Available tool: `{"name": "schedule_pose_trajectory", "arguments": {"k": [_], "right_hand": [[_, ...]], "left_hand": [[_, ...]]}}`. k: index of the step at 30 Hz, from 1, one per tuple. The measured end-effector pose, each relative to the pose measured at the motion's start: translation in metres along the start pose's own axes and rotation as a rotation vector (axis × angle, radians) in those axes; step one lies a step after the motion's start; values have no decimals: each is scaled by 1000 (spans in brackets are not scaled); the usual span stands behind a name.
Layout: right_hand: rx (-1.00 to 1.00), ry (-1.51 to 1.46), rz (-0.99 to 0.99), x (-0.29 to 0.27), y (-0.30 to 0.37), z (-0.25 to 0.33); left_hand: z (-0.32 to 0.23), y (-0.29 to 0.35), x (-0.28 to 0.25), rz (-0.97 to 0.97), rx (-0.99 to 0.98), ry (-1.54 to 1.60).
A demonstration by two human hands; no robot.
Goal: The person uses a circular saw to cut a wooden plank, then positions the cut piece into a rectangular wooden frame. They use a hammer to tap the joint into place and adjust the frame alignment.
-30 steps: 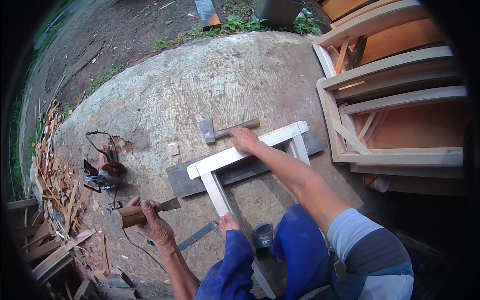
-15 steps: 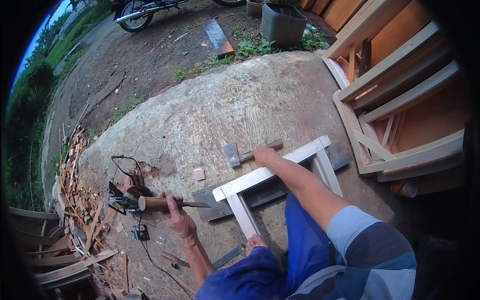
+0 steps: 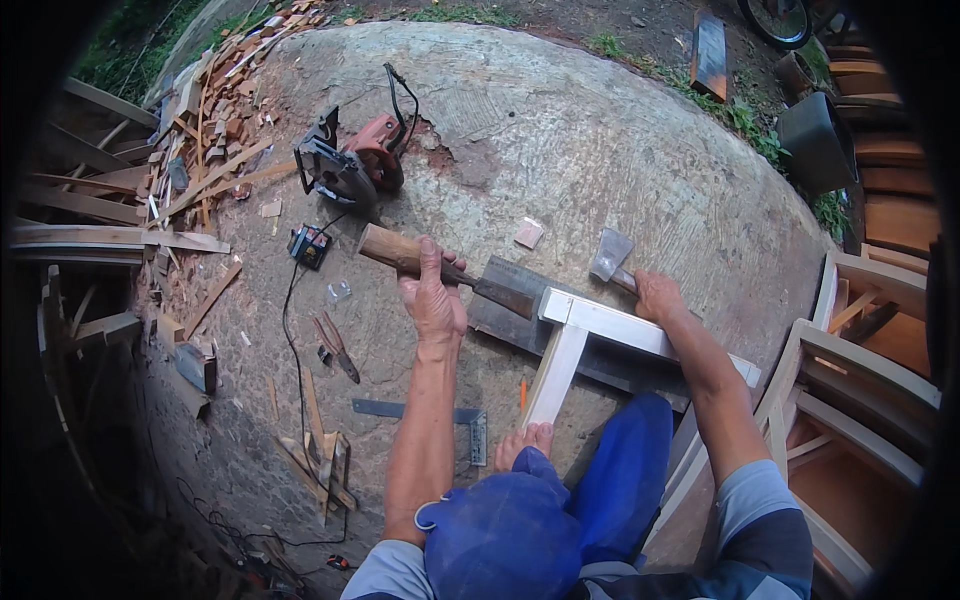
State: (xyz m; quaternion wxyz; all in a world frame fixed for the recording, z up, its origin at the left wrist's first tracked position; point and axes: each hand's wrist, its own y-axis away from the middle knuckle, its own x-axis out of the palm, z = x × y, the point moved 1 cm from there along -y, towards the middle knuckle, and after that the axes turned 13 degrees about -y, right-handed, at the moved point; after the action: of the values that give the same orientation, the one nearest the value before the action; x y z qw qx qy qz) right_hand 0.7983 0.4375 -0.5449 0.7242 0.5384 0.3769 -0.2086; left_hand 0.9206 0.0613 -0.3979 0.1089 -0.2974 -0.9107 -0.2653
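Observation:
My left hand (image 3: 432, 298) is closed around a chisel (image 3: 395, 250) near the lower end of its thick wooden handle. The flat metal blade (image 3: 505, 298) points right, its tip close to the end of a pale wooden frame (image 3: 610, 320). My right hand (image 3: 659, 296) grips the handle of a hatchet (image 3: 611, 253), whose head lies beyond the frame's far rail. Beneath the frame is a dark board (image 3: 500, 268). My bare foot (image 3: 525, 440) presses against the frame's left leg, and its right part is partly hidden by my right arm and blue-clad leg.
A red circular saw (image 3: 375, 155) stands at the upper left, near heaped wood offcuts (image 3: 225, 130). Pliers (image 3: 338, 348), a try square (image 3: 400, 408) and a pencil (image 3: 522, 393) lie on the concrete. Larger wooden frames (image 3: 870, 350) stand at the right.
My view has swung left, bringing the saw, pliers and square more fully into sight. Both hands keep their tools; the left palm now faces more upward around the chisel.

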Motion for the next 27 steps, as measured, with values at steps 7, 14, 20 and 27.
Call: {"name": "schedule_pose_trajectory", "arguments": {"k": [7, 14, 20, 27], "right_hand": [[-35, -283, -22, -87, 30, 39], [113, -1189, -64, -165, 130, 122], [-227, -1401, -222, -186, 149, 193], [-307, -1289, -54, -240, 163, 246]], "left_hand": [[44, -25, -18, -126, -167, 219], [57, -48, -22, -113, -160, 360], [68, -43, -15, -203, -98, 183], [79, -47, -5, -216, -184, 298]]}}
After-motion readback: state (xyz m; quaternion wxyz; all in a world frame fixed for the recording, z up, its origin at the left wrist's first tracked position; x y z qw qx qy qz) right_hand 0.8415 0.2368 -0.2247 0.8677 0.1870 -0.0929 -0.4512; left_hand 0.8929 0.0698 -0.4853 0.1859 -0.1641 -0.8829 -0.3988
